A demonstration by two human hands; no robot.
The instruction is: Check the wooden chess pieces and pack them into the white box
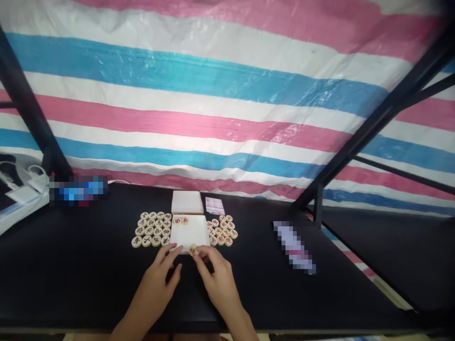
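Between the thumb and fingers of my right hand [215, 270] is a Chinese chess piece [193, 250] with red marking, held at the near edge of a white box [190, 237]. Two red-marked pieces [181, 220] lie in the far left corner of that box. My left hand [167, 270] rests by the box's near left corner, fingers apart and holding nothing. Left of the box, black-marked pieces [151, 229] stand in neat rows. More red-marked pieces [222, 230] are grouped at its right side.
Behind the white box lies a second shallow tray or lid [186, 202], with a folded printed paper [214, 206] beside it. A blurred pale item [293, 246] lies on the black table [88, 279] to the right. Black metal bars [359, 137] and a striped sheet [199, 104] bound the space.
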